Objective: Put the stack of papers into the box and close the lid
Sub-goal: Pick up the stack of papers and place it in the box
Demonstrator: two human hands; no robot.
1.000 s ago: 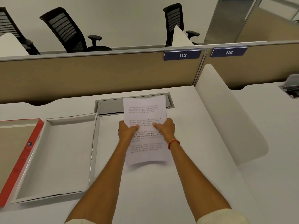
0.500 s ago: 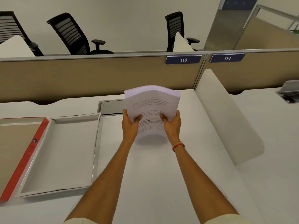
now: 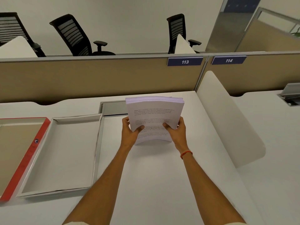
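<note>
A thick stack of printed white papers is held up off the desk, tilted with its far edge raised. My left hand grips its left side and my right hand grips its right side, thumbs on the top sheet. To the left, the open white box lies flat on the desk, empty inside. Its red-edged lid lies upturned beside the box, further left.
The white desk is bounded at the back by a tan partition and on the right by a white curved divider. A grey cable tray sits in the desk behind the papers. Black chairs stand beyond the partition.
The stack lay flat on the desk under both hands a second ago; both hands have since lifted it and tilted its far edge up. The view has shifted slightly.
</note>
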